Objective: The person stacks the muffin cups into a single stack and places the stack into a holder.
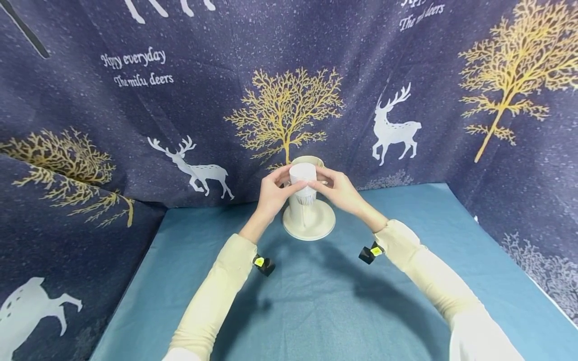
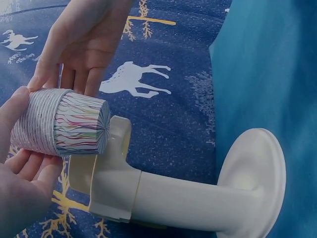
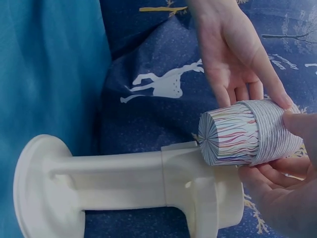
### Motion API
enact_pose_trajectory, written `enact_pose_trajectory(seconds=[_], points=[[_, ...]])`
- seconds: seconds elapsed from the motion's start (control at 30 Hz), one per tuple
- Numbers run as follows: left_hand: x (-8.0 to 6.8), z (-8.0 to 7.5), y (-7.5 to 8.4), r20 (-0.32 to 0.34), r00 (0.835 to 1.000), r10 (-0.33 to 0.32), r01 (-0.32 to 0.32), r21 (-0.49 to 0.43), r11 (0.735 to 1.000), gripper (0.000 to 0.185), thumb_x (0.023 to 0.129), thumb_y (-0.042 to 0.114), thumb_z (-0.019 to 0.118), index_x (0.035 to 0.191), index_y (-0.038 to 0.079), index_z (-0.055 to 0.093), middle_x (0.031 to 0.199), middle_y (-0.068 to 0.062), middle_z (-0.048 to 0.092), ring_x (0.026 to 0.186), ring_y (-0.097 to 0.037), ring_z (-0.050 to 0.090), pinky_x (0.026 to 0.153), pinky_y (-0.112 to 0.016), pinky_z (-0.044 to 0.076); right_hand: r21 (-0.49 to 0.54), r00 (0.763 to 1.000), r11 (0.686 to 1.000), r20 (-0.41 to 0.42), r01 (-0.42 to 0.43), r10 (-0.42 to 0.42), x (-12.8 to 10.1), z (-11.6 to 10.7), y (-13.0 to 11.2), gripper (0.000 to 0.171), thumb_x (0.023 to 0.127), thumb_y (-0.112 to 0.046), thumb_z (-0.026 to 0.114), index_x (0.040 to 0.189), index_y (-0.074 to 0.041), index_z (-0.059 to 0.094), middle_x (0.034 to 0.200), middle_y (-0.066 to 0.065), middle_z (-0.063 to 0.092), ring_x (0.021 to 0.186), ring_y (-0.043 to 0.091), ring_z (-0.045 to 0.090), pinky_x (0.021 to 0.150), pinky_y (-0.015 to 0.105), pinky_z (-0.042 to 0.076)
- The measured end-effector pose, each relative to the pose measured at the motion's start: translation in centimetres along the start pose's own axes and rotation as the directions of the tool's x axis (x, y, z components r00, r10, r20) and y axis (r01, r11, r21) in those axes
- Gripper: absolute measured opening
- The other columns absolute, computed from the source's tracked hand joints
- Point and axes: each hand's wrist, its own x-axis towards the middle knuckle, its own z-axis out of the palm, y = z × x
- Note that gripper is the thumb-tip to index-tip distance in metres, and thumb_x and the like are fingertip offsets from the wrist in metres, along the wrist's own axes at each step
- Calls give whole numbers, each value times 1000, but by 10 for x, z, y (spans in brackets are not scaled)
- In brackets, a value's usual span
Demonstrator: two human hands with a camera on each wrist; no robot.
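Both hands hold a nested stack of paper cups (image 1: 303,173), white with wavy coloured lines on the outermost cup. My left hand (image 1: 273,192) grips the stack from the left, its thumb across the near side. From the other side my right hand (image 1: 339,193) grips it the same way, the two thumbs almost meeting. The stack is in front of the top of a cream stand (image 2: 173,198), which has a round base and a ring-shaped holder. In the right wrist view the striped cup bottom (image 3: 208,139) overlaps that holder (image 3: 198,183).
The stand's round base (image 1: 316,225) rests on a blue cloth-covered table (image 1: 298,301). Behind it hangs a dark blue cloth (image 1: 316,40) printed with deer and golden trees. A small black camera (image 1: 265,266) is strapped at the left wrist, another (image 1: 368,254) at the right.
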Motion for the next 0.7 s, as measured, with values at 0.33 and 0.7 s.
enact_pose_trajectory(seconds=[0.33, 0.7], points=[[7, -1, 10, -5, 1000, -10, 10, 2, 1000, 54, 82, 22, 78, 132, 12, 59, 125, -10, 66, 114, -23, 62, 98, -42, 47, -3, 1000, 1000, 1, -16, 16, 11, -7, -4, 55, 97, -24, 59, 146, -8, 41, 133, 17, 59, 119, 30, 60, 85, 40, 55], [20, -3, 15, -17, 1000, 13, -13, -4, 1000, 56, 85, 21, 76, 135, 9, 56, 129, -10, 64, 118, -23, 61, 105, -41, 43, -20, 1000, 1000, -18, 15, -15, 26, -11, -11, 52, 97, -18, 59, 145, -4, 42, 132, 19, 59, 119, 31, 60, 93, 44, 51]])
